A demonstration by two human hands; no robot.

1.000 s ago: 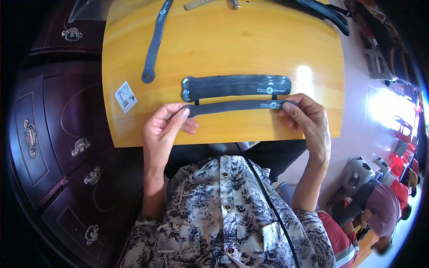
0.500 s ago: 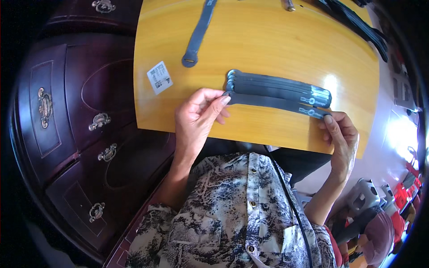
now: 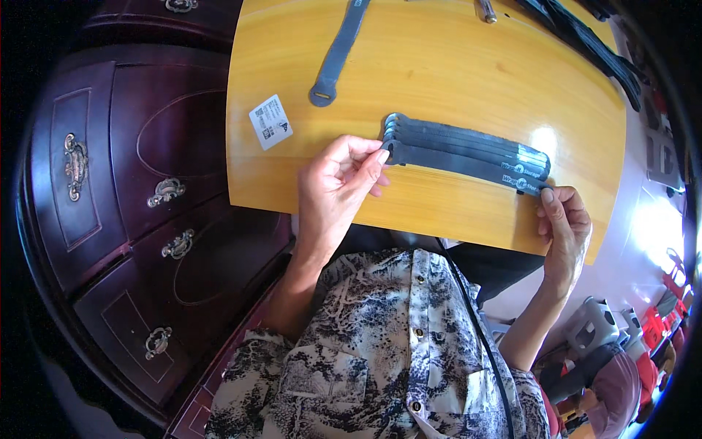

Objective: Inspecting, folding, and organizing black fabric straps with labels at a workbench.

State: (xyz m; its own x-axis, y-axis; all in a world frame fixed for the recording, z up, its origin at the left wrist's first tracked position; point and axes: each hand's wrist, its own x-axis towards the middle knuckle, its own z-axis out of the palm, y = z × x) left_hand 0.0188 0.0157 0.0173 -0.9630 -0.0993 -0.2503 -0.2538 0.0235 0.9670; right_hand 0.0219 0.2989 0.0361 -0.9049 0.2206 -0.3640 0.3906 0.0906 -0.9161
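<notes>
A dark grey cable strap [image 3: 457, 163] with a slotted, rounded end is stretched between my two hands. My left hand [image 3: 344, 174] pinches the slotted end between thumb and fingers. At the other end, near the pale printing, my right hand [image 3: 563, 223] pinches the strap's tip. Just beyond it lies a row of several similar straps [image 3: 464, 139], overlapping side by side on the yellow wooden table [image 3: 424, 205]. The held strap partly overlaps the nearest of them. Farther off, a single loose strap [image 3: 338, 55] lies with its slotted end toward me.
A white printed label [image 3: 270, 122] lies on the table's left part. Dark bundled straps [image 3: 585, 40] and a small metallic piece [image 3: 485, 11] are at the far right. Dark wooden drawers [image 3: 164, 132] stand along the left. Grey plastic stools [image 3: 594, 322] are at the lower right.
The view has shifted a little, so the table and straps appear slightly farther right. The held strap sits closer against the row; both hands keep their pinch.
</notes>
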